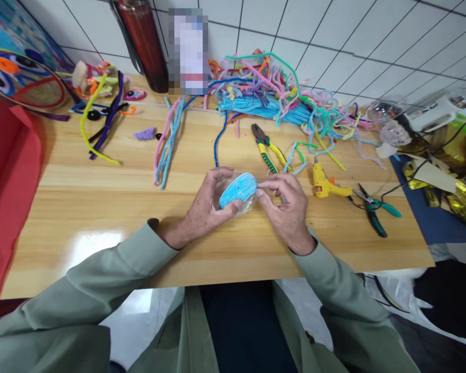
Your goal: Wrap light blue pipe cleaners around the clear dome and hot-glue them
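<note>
Above table (101, 207) | both hands grip blue coil (237, 188) | underside hidden

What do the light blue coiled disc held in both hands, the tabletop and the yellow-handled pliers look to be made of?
Light blue coiled disc: fuzzy pipe cleaner wound tight, matte and ribbed like the loose stems behind; a clear film seems to wrap it. Left hand and right hand pinch it. Wooden tabletop: pale wood with grain lines, glossy from the glare. Yellow-handled pliers: dark metal jaws, likely rubbery grips.
</note>
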`<move>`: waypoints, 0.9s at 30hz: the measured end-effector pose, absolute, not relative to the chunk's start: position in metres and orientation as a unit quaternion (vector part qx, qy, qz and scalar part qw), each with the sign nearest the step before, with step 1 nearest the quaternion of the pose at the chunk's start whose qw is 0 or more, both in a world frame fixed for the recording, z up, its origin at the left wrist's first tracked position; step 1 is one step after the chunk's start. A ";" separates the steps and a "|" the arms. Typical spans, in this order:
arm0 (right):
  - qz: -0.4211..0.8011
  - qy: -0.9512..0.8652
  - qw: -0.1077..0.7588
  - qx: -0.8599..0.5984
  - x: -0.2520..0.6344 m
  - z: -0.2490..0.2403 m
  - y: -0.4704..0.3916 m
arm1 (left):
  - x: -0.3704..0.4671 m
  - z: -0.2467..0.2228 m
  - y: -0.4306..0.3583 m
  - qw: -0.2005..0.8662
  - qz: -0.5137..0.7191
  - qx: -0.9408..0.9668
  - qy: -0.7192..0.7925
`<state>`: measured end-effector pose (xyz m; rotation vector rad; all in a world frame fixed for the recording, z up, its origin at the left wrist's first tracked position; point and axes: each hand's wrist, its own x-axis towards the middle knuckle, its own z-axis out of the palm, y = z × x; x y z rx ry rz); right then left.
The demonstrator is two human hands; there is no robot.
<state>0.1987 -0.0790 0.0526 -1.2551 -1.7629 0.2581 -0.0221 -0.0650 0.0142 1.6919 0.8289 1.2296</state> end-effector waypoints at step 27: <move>0.130 -0.728 0.466 -0.486 0.191 0.052 -0.076 | -0.024 0.017 -0.053 0.303 0.499 0.736 0.344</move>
